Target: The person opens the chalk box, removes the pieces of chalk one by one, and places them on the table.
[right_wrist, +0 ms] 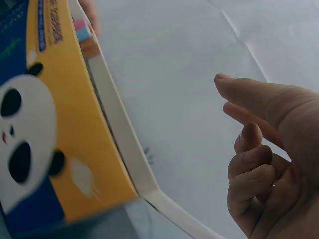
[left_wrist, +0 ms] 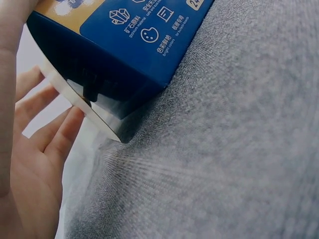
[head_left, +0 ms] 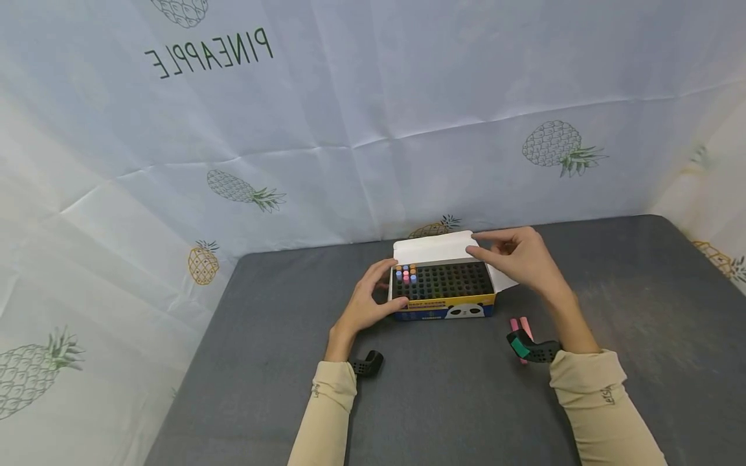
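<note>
An open box of chalk [head_left: 440, 309], blue and yellow with a panda on its front, sits near the table's far edge. Inside is a black holder [head_left: 454, 279] with rows of holes, and several colored chalk sticks [head_left: 406, 274] stand in its left end. My left hand [head_left: 368, 299] holds the box's left end, thumb at the front; in the left wrist view its fingers lie against the white side flap [left_wrist: 65, 89]. By the right corner of the raised lid [head_left: 434, 248] is my right hand [head_left: 519, 255], thumb and forefinger apart; nothing shows between them in the right wrist view.
Two pink chalk sticks [head_left: 526, 327] lie on the grey table [head_left: 443, 401] right of the box, partly under the right wrist's black strap [head_left: 539, 349]. A white pineapple-print cloth [head_left: 408, 175] hangs right behind the table.
</note>
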A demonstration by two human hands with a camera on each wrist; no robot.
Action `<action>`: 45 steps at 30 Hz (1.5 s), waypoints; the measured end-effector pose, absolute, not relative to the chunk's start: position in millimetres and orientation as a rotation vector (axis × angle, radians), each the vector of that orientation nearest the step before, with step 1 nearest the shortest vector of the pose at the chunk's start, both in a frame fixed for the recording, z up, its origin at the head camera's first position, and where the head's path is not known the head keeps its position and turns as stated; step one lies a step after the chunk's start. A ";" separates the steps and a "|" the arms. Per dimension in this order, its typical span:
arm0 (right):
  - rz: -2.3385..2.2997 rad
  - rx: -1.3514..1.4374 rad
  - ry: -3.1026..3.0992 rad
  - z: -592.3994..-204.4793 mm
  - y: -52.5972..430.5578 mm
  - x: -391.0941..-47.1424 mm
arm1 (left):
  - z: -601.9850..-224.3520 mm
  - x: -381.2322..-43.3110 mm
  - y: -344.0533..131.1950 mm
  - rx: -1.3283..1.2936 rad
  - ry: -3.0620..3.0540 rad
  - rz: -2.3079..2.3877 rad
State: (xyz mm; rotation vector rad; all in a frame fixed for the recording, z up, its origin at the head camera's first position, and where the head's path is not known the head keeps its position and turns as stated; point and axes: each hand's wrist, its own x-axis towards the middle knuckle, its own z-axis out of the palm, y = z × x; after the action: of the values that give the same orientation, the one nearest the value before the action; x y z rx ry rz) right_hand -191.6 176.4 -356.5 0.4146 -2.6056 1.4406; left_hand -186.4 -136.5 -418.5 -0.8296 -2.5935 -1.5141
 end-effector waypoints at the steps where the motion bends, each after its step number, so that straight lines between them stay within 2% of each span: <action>1: 1.445 0.422 -2.608 -357.4 172.8 -192.1 | -418.4 -186.3 -136.5 -0.829 -2.591 -1.514; 6: 1.435 0.455 -2.625 -361.4 155.5 -194.9 | -418.8 -185.9 -136.4 -0.829 -2.581 -1.512; 13: 1.412 0.543 -2.613 -374.1 129.2 -201.3 | -461.8 -208.9 -146.1 -0.813 -2.600 -1.473; 26: 1.370 0.590 -2.649 -400.5 86.6 -205.2 | -464.6 -210.5 -146.1 -0.830 -2.576 -1.475; 45: 1.151 0.450 -2.757 -401.2 75.6 -197.7 | -463.3 -210.2 -145.5 -0.833 -2.579 -1.491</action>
State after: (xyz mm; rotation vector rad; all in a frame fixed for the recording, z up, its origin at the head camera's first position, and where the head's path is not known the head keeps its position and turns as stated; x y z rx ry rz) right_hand -197.7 75.6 -401.2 0.4502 -2.7575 1.1513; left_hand -210.2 -145.5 -463.3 -0.8332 -2.5794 -1.4906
